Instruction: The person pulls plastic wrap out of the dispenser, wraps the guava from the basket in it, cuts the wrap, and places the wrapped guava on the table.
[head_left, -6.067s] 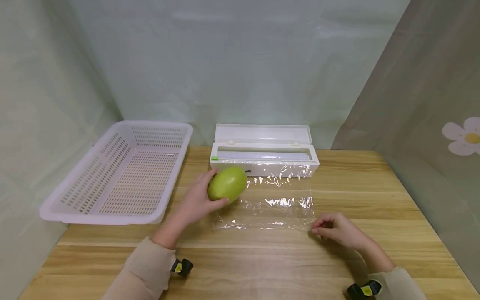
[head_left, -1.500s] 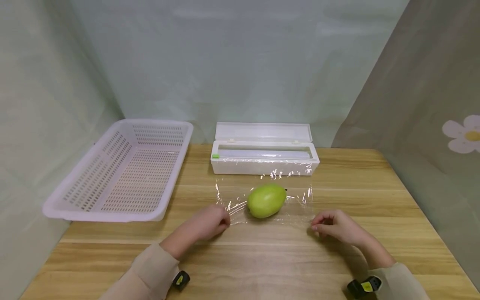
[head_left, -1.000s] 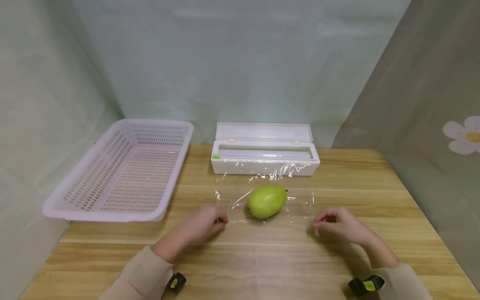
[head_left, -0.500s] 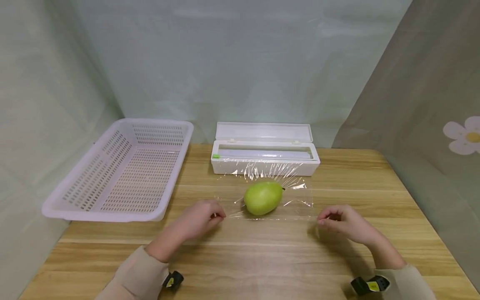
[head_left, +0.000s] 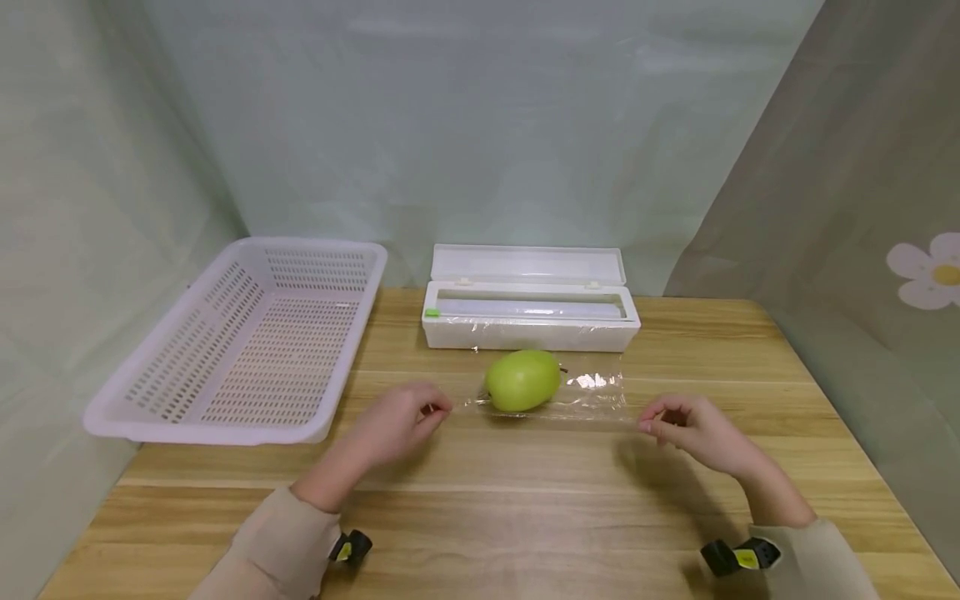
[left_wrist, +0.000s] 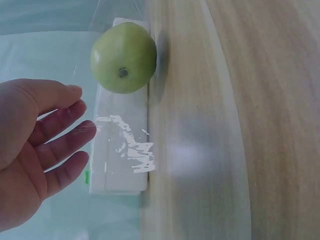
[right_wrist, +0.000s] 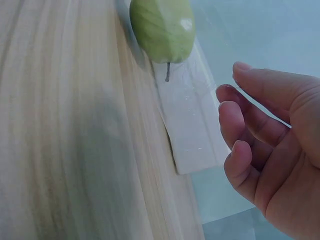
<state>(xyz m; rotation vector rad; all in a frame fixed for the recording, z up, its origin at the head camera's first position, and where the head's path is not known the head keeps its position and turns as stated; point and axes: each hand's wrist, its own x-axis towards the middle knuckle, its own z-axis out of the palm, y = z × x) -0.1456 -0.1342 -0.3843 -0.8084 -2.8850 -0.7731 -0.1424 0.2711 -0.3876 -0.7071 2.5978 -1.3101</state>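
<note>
A green pear (head_left: 522, 381) with a short dark stem sits on a sheet of clear cling film (head_left: 592, 402) in the head view. My left hand (head_left: 397, 421) pinches the film's near left corner between thumb and fingers. At the near right corner, my right hand (head_left: 697, 432) pinches the film too. The film's near edge is stretched between both hands, and its far side runs to a white cling film box (head_left: 532, 335) whose lid stands up. The pear's blossom end faces the left hand (left_wrist: 42, 130); the stem (right_wrist: 168, 72) points toward the right hand (right_wrist: 270, 135).
A white slotted plastic basket (head_left: 217, 433) stands on the left of the wooden table (head_left: 510, 533). A green slider (head_left: 431, 312) sits at the box's left end. Grey-green curtains hang behind and at both sides.
Earlier my left hand held the pear; it was set on the film, and that hand took the left corner. Lately both hands have moved away from me with the film's edge, the pear shifting toward the box.
</note>
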